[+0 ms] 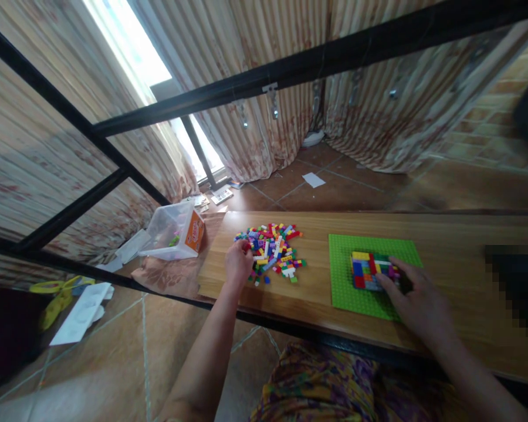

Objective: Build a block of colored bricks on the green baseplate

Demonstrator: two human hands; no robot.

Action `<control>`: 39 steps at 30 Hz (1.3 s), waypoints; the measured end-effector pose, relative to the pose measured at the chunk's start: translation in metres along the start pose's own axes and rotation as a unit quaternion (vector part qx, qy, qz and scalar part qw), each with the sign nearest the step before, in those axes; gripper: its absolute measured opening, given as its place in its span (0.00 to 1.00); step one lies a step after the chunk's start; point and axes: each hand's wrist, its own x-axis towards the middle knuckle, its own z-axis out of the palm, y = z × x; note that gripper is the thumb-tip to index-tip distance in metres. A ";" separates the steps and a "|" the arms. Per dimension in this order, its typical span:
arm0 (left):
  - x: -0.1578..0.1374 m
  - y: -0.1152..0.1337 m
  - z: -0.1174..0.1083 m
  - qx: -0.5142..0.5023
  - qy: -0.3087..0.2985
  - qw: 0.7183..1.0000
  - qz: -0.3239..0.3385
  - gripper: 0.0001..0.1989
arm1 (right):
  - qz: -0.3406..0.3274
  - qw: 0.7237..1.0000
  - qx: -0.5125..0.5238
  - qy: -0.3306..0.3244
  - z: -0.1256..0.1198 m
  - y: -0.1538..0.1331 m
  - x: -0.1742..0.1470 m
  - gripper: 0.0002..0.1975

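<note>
So the wood-grain bench (315,258) has a brick pile (275,249) on the left, left hand (238,264) at its edge (can't tell if it's holding anything), right hand (422,299) gripping a brick block (363,272) on the green baseplate (341,293) at right, tiled floor (352,183) and patterned curtains (255,35) on the far side.

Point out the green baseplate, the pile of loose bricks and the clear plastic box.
Green baseplate (341,278), head view: bare studded surface near its left edge.
Pile of loose bricks (271,249), head view: around its middle.
Clear plastic box (195,232), head view: its orange-labelled end wall.
</note>
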 end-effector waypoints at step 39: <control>-0.110 0.173 0.078 -0.143 -0.186 0.919 0.317 0.13 | 0.014 0.984 0.171 0.046 -0.005 -0.014 0.000 0.18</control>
